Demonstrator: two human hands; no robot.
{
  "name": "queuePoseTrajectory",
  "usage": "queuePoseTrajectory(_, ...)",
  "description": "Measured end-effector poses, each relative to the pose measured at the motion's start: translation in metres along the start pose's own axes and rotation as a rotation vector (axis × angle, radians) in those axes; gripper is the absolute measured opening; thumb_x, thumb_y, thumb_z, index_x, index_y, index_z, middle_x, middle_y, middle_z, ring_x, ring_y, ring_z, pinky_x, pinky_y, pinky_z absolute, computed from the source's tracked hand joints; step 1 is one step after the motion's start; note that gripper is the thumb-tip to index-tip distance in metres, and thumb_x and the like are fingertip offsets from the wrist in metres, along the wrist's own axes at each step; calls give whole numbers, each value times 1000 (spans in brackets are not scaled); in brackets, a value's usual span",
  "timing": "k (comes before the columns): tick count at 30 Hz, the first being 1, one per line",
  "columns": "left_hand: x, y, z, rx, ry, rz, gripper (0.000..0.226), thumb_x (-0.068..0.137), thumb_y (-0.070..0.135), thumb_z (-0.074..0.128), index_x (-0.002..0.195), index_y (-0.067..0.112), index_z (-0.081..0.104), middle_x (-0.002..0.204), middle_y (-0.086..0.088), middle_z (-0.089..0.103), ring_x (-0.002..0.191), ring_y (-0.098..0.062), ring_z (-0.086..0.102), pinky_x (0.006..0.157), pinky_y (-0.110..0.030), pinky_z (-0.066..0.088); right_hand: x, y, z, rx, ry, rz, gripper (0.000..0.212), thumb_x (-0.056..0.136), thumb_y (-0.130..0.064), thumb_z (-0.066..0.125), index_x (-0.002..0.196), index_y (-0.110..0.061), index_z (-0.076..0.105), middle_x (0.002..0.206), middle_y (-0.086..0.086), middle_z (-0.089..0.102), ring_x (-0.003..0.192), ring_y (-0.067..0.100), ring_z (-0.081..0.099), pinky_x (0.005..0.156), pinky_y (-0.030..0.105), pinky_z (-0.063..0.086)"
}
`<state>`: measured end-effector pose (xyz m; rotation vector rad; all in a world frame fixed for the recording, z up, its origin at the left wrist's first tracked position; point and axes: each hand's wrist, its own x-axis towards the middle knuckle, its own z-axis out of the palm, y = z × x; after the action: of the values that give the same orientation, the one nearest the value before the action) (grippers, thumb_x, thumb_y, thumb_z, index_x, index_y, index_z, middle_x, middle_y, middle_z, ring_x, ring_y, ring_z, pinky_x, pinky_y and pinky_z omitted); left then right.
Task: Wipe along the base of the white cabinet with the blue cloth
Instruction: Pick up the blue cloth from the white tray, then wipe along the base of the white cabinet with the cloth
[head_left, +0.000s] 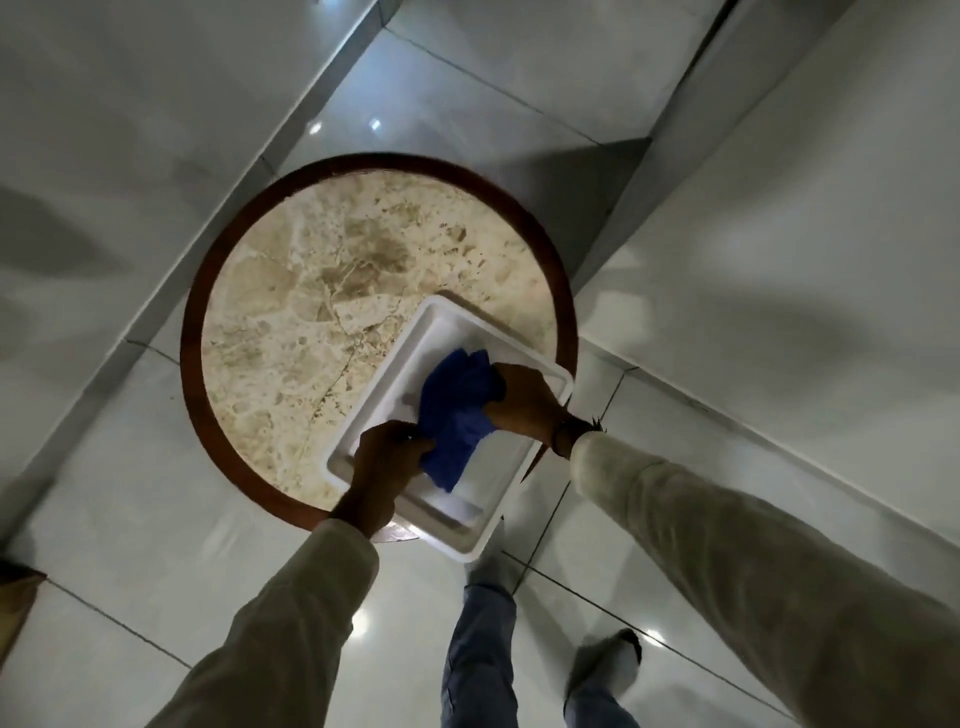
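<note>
A crumpled blue cloth (456, 410) lies over a white rectangular tray (395, 374) that sits on a round marble-topped table (311, 291) with a dark wooden rim. My left hand (382, 462) grips the cloth's near-left end and my right hand (524, 402) grips its right side. Both sleeves are beige. White panels that may be the cabinet (810, 260) rise on the right, and their base meets the floor just right of the table.
Glossy pale floor tiles (130, 545) surround the table. A white wall (130, 130) stands on the left. My legs in blue jeans and my feet (608, 660) are below the tray. A brown object (15, 587) pokes in at the left edge.
</note>
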<state>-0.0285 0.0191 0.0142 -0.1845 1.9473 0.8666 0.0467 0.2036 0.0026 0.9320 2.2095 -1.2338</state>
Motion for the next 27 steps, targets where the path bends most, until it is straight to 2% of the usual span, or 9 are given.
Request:
queuePoseTrajectory(5, -68, 56, 30, -228, -163, 127, 14, 97, 2, 64, 93, 13, 72, 96, -14, 75, 90, -31, 73, 91, -47, 61, -95, 11, -58, 218, 144, 28, 13, 89, -4, 59, 102, -3, 61, 84, 9, 67, 86, 29, 63, 70, 26, 51)
queuePoseTrajectory(8, -107, 96, 79, -174, -314, 213, 10, 97, -3, 61, 101, 2, 68, 96, -17, 74, 94, -34, 73, 83, -41, 62, -153, 22, -92, 276, 107, 44, 30, 96, -8, 55, 125, 1, 57, 122, 25, 67, 113, 39, 64, 101, 49, 53)
queuePoseTrajectory(10, -132, 119, 123, -98, -365, 241, 15, 96, -5, 60, 109, -1, 67, 96, -15, 73, 94, -32, 73, 78, -37, 62, -192, 43, -116, 394, 104, 55, 36, 96, -5, 56, 132, 1, 53, 129, 25, 63, 112, 34, 62, 105, 48, 50)
queuePoseTrajectory(16, -190, 148, 269, 60, -513, 243, 14, 102, 22, 60, 104, 14, 72, 99, -6, 76, 93, -25, 74, 65, -30, 63, -297, 147, -174, 697, 148, 143, 31, 84, 8, 63, 114, 4, 59, 95, 15, 58, 81, 20, 52, 78, 38, 46)
queuePoseTrajectory(18, -206, 147, 314, 136, -602, 236, 20, 103, 28, 56, 103, 17, 74, 100, -7, 78, 87, -25, 77, 65, -33, 65, -322, 188, -176, 825, 279, 228, 39, 82, 7, 68, 119, 5, 60, 100, 22, 64, 83, 22, 57, 78, 39, 49)
queuePoseTrajectory(20, -219, 142, 361, 330, -668, 274, 22, 100, 26, 57, 93, 19, 77, 95, -12, 79, 72, -22, 78, 59, -32, 64, -344, 235, -170, 986, 461, 328, 42, 85, 3, 68, 127, 4, 59, 114, 26, 68, 95, 26, 61, 88, 41, 53)
queuePoseTrajectory(22, -217, 136, 399, 595, -668, 416, 24, 100, 23, 58, 88, 16, 77, 93, -14, 74, 68, -24, 72, 58, -31, 59, -359, 280, -159, 1154, 570, 437, 39, 87, 4, 61, 126, 6, 59, 109, 25, 65, 97, 30, 61, 89, 46, 53)
queuePoseTrajectory(24, -201, 130, 436, 988, -597, 744, 28, 103, 29, 56, 104, 10, 76, 103, -12, 72, 90, -29, 69, 73, -32, 55, -363, 333, -142, 1321, 665, 544, 36, 86, 5, 58, 122, 7, 60, 105, 20, 63, 97, 32, 60, 84, 44, 51)
queuePoseTrajectory(27, -164, 128, 466, 1575, -436, 1244, 51, 105, 40, 49, 145, 11, 62, 148, -12, 62, 138, -35, 57, 109, -46, 48, -353, 391, -118, 1540, 791, 618, 24, 87, 1, 60, 111, -3, 62, 107, 17, 64, 97, 31, 61, 82, 39, 54)
